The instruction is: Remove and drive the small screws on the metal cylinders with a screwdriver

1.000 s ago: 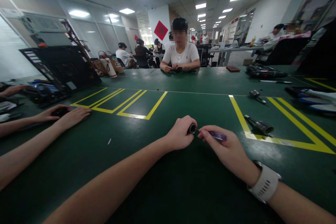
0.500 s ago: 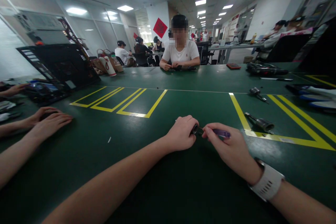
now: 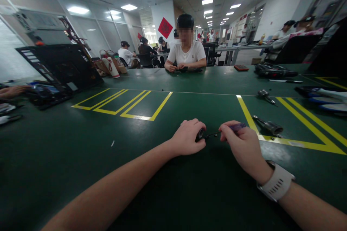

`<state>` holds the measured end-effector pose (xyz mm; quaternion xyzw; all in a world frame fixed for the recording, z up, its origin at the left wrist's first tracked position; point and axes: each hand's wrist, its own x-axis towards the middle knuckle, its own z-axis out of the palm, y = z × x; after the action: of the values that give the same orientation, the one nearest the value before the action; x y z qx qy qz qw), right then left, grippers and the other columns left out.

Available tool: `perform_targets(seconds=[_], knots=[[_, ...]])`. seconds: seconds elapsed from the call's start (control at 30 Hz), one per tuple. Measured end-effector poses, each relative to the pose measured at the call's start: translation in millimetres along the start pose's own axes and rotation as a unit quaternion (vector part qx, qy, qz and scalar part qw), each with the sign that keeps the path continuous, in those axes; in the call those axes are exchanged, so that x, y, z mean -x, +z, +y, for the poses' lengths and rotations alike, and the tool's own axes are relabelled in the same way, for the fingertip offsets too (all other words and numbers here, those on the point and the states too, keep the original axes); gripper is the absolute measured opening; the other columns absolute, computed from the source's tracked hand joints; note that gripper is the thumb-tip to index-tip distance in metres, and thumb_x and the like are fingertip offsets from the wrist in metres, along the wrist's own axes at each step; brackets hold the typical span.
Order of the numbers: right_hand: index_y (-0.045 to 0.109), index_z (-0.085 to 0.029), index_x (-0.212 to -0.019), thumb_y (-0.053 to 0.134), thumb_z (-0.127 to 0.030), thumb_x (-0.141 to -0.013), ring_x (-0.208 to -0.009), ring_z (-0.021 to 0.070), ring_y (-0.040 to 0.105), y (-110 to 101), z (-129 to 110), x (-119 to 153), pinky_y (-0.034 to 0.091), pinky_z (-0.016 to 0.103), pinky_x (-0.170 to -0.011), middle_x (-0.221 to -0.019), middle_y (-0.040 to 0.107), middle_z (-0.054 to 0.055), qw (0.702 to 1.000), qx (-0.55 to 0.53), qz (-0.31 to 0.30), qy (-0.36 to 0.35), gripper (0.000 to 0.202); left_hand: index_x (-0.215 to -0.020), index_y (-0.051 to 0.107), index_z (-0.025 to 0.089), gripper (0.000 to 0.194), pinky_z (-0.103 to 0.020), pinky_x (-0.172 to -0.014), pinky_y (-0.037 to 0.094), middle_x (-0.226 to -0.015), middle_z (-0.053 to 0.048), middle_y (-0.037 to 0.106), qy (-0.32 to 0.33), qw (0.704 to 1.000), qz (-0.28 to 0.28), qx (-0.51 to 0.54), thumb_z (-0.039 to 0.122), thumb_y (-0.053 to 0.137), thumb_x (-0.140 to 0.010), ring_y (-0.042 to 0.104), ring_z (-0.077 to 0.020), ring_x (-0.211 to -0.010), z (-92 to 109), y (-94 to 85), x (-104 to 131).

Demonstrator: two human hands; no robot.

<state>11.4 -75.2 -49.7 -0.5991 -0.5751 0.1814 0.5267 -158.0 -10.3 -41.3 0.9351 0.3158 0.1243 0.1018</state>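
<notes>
My left hand (image 3: 189,137) is closed around a dark cylindrical part (image 3: 200,135), whose round open end faces right; the rest of it is hidden in my palm. In the fingers of my right hand (image 3: 241,144) is a small screwdriver with a purple handle (image 3: 238,126). Its thin shaft slants down to the left, the tip close to the cylinder's open end; whether they touch I cannot tell. Below the shaft, a tiny dark ring-shaped piece (image 3: 215,135) lies on the green table (image 3: 151,195).
To the right lie a metal part with a cup-shaped end (image 3: 269,127) and a similar smaller one (image 3: 265,96). Yellow tape (image 3: 303,144) marks the tabletop. Farther back are a black tool case (image 3: 275,71) and a red-rimmed device (image 3: 241,68). A person (image 3: 186,52) sits opposite.
My right hand has drawn back to the right with the screwdriver, showing more of its shaft. The left hand stays nearly still. Another person's hands at the left have left the near tabletop.
</notes>
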Motion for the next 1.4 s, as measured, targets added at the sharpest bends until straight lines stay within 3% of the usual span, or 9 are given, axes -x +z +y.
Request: perform_targets(seconds=[0.17, 0.37, 0.67, 0.8, 0.9, 0.93, 0.97, 1.13, 1.4], knots=[[0.059, -0.018, -0.058, 0.052, -0.029, -0.078, -0.048, 0.0144, 0.054, 3.1, 14.6, -6.5, 0.041, 0.026, -0.045, -0.051, 0.057, 0.000, 0.999, -0.024, 0.012, 0.038, 0.024, -0.102, 0.054, 0.019, 0.030, -0.034, -0.076, 0.041, -0.097, -0.006, 0.056, 0.002, 1.000, -0.012, -0.019, 0.044, 0.049, -0.085, 0.053, -0.0203, -0.089, 2.9, -0.5, -1.4], [0.057, -0.017, -0.056, 0.053, -0.028, -0.077, -0.047, 0.0129, 0.052, 5.0, 6.2, -2.9, 0.041, 0.025, -0.046, -0.048, 0.054, -0.002, 0.998, -0.045, 0.000, 0.034, 0.024, -0.108, 0.053, 0.020, 0.037, -0.032, -0.072, 0.041, -0.097, -0.006, 0.054, 0.041, 0.996, -0.010, -0.084, 0.048, 0.050, -0.085, 0.050, -0.0209, -0.086, 12.8, 7.9, -10.9], [0.052, -0.019, -0.063, 0.046, -0.033, -0.085, -0.044, 0.0120, 0.046, -6.3, 0.1, -4.0, 0.037, 0.024, -0.042, -0.047, 0.047, -0.004, 0.996, -0.061, 0.058, -0.019, 0.027, -0.099, 0.056, 0.018, 0.019, -0.028, -0.070, 0.041, -0.098, -0.004, 0.055, 0.074, 0.992, -0.023, -0.100, 0.027, 0.042, -0.092, 0.049, -0.0173, -0.084, 14.2, 16.3, -25.6], [0.059, -0.018, -0.083, 0.048, -0.034, -0.086, -0.064, 0.0179, 0.059, -29.7, -5.2, -20.3, 0.046, 0.030, -0.058, -0.070, 0.062, 0.004, 0.994, 0.033, 0.066, -0.076, 0.020, -0.098, 0.055, 0.016, 0.017, -0.028, -0.074, 0.041, -0.099, -0.004, 0.056, 0.079, 0.991, -0.041, -0.100, 0.027, 0.042, -0.092, 0.050, -0.0166, -0.085, 13.3, 12.3, -29.2], [0.061, -0.017, -0.096, 0.045, -0.027, -0.086, -0.096, 0.0282, 0.058, -52.6, 8.0, -30.9, 0.045, 0.042, -0.079, -0.102, 0.065, 0.013, 0.952, 0.245, -0.005, -0.182, 0.021, -0.096, 0.054, 0.015, 0.016, -0.026, -0.073, 0.041, -0.098, -0.004, 0.056, 0.088, 0.990, -0.054, -0.095, 0.026, 0.042, -0.092, 0.049, -0.0162, -0.085, 13.9, 7.8, -30.5], [0.060, -0.017, -0.101, 0.039, -0.026, -0.088, -0.103, 0.0300, 0.056, -60.0, 16.4, -32.8, 0.045, 0.044, -0.080, -0.112, 0.061, 0.015, 0.898, 0.368, -0.065, -0.232, 0.026, -0.096, 0.054, 0.015, 0.016, -0.026, -0.073, 0.041, -0.098, -0.005, 0.056, 0.094, 0.990, -0.057, -0.092, 0.026, 0.042, -0.092, 0.049, -0.0162, -0.086, 14.3, 6.7, -31.1], [0.060, -0.017, -0.102, 0.039, -0.025, -0.088, -0.106, 0.0319, 0.054, -66.9, 26.1, -33.9, 0.044, 0.046, -0.081, -0.116, 0.060, 0.016, 0.879, 0.403, -0.092, -0.239, 0.027, -0.095, 0.055, 0.015, 0.017, -0.026, -0.073, 0.041, -0.099, -0.005, 0.056, 0.100, 0.989, -0.058, -0.088, 0.025, 0.042, -0.092, 0.049, -0.0164, -0.086, 14.8, 6.0, -32.0], [0.062, -0.017, -0.098, 0.041, -0.031, -0.088, -0.095, 0.0308, 0.059, -93.2, 71.4, -41.0, 0.044, 0.044, -0.076, -0.105, 0.064, 0.015, 0.835, 0.459, -0.170, -0.253, 0.027, -0.097, 0.056, 0.014, 0.019, -0.026, -0.075, 0.041, -0.100, -0.006, 0.056, 0.141, 0.987, -0.057, -0.059, 0.026, 0.042, -0.092, 0.050, -0.0167, -0.088, 21.4, 10.4, -45.5], [0.062, -0.016, -0.093, 0.039, -0.023, -0.089, -0.078, 0.0232, 0.055, -127.1, 103.0, -71.3, 0.044, 0.035, -0.069, -0.086, 0.062, 0.011, 0.811, 0.470, -0.242, -0.252, 0.025, -0.096, 0.059, 0.011, 0.021, -0.027, -0.076, 0.042, -0.099, -0.008, 0.058, 0.220, 0.973, -0.046, -0.048, 0.025, 0.043, -0.091, 0.051, -0.0170, -0.086, 46.7, 28.4, -89.9]])
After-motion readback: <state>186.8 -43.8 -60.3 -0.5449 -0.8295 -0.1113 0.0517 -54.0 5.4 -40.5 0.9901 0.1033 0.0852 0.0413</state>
